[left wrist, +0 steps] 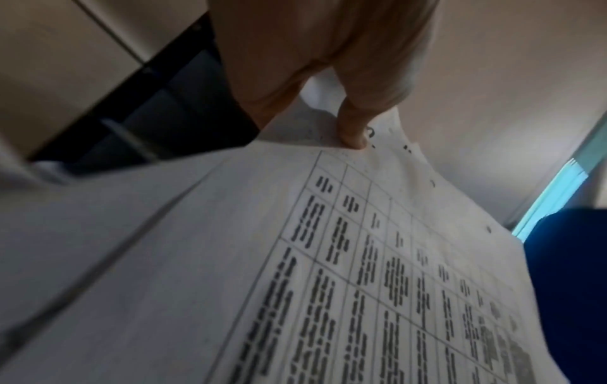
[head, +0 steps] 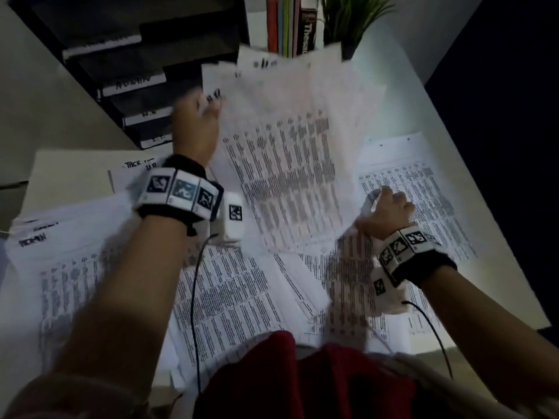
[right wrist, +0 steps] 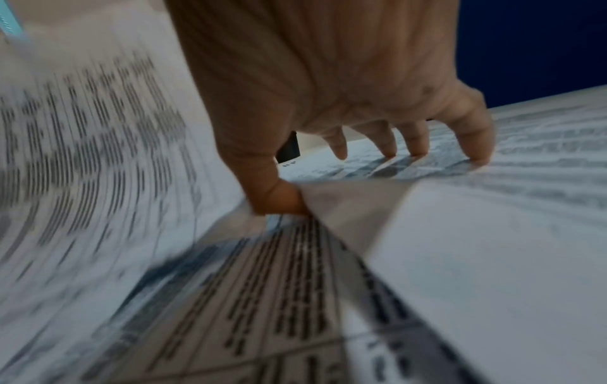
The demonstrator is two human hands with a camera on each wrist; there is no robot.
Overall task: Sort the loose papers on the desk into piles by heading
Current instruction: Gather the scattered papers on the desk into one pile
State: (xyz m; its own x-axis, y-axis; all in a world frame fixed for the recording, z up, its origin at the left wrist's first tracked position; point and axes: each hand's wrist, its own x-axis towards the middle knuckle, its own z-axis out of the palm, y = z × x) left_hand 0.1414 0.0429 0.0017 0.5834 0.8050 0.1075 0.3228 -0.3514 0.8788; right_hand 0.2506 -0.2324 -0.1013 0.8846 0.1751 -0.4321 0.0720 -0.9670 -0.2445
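Note:
My left hand [head: 196, 116] grips several printed table sheets [head: 287, 131] by their top left corner and holds them raised and fanned over the desk. In the left wrist view a fingertip [left wrist: 354, 135] presses on the top sheet [left wrist: 361, 259]. My right hand [head: 385, 207] is lower and to the right. Its curled fingertips [right wrist: 391, 153] rest on a printed sheet [head: 423, 182] lying on the desk. The thumb [right wrist: 279, 200] catches the lifted edge of a sheet [right wrist: 476, 259], which curls up beneath the palm. More printed sheets [head: 230, 297] lie spread across the desk.
Black stacked letter trays [head: 130, 71] with handwritten labels stand at the back left. Books [head: 287, 25] and a potted plant [head: 351, 22] are behind the raised sheets. A labelled pile [head: 33, 237] lies at the left. The desk's right edge [head: 490, 207] borders dark floor.

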